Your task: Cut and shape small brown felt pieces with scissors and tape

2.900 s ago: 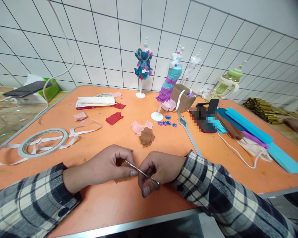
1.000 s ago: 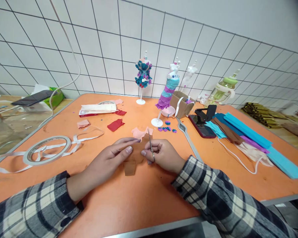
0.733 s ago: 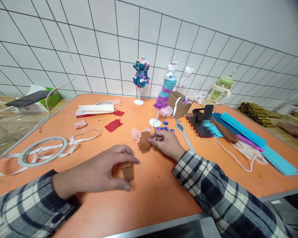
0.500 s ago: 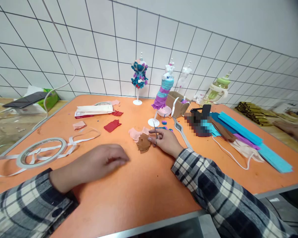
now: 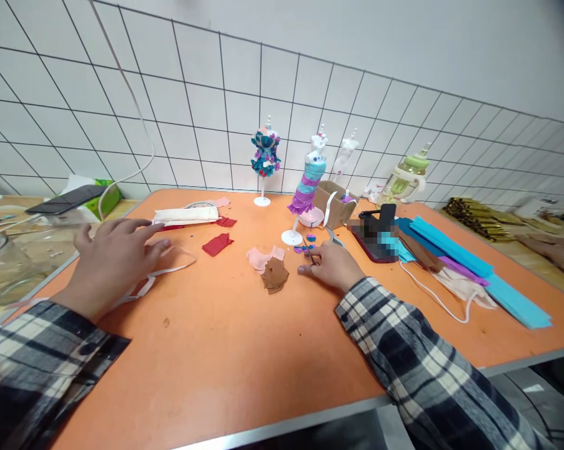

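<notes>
Orange bench (image 5: 207,350). Left hand (image 5: 117,256), 9 o'clock: grip spread wide, nothing visible held. Right hand (image 5: 334,265): grip closed on scissors (image 5: 308,252), 2 o'clock of brown scraps (image 5: 275,276); slim, metallic, long axis toward 11 o'clock, tips foremost.

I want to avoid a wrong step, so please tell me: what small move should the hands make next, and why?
Perhaps lower the left hand to take the loose white ribbon: that hand is spread open, seems to hold nothing, and is right beside the ribbon, while the right hand holds the scissors.
</notes>
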Demonstrator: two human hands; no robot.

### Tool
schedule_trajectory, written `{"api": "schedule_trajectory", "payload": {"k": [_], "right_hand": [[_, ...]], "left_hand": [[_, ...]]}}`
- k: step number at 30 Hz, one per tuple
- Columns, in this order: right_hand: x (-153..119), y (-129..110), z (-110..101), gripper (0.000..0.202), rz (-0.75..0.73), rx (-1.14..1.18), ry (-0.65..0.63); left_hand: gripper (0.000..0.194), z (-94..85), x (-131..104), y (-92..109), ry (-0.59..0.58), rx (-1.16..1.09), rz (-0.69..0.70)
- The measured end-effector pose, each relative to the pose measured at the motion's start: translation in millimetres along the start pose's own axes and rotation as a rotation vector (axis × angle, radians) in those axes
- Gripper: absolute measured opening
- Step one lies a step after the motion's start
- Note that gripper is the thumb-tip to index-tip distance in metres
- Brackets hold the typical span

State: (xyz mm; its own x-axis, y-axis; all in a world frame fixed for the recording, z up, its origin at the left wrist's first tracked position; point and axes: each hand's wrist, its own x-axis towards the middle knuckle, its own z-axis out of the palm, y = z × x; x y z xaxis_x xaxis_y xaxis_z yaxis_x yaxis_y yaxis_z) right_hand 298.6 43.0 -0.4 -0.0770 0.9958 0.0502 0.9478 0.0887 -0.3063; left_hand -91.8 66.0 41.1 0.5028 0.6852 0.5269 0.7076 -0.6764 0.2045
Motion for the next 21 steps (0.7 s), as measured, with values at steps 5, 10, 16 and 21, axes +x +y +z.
{"api": "schedule_trajectory", "payload": {"k": [5,10,16,21], "right_hand": [[3.4,-4.6,6.2,0.061,0.096,0.090,-0.153],[11.0,-3.7,3.0,0.047,0.063,0.071,-0.247],[12.5,-6.0,-0.7,0.048,0.042,0.059,-0.311],[10.7,-7.6,-0.3,0.047,0.043,0.044,-0.312]], "left_hand": [[0.030,28.0,-4.1,47.1,-0.043,0.130,0.181],[0.049,73.6,-3.5,97.7,-0.345,0.027,0.354],[0.050,92.5,12.6,104.5,-0.262,0.063,0.192],[0.033,85.9,9.5,102.4,-0.193,0.143,0.246]]}}
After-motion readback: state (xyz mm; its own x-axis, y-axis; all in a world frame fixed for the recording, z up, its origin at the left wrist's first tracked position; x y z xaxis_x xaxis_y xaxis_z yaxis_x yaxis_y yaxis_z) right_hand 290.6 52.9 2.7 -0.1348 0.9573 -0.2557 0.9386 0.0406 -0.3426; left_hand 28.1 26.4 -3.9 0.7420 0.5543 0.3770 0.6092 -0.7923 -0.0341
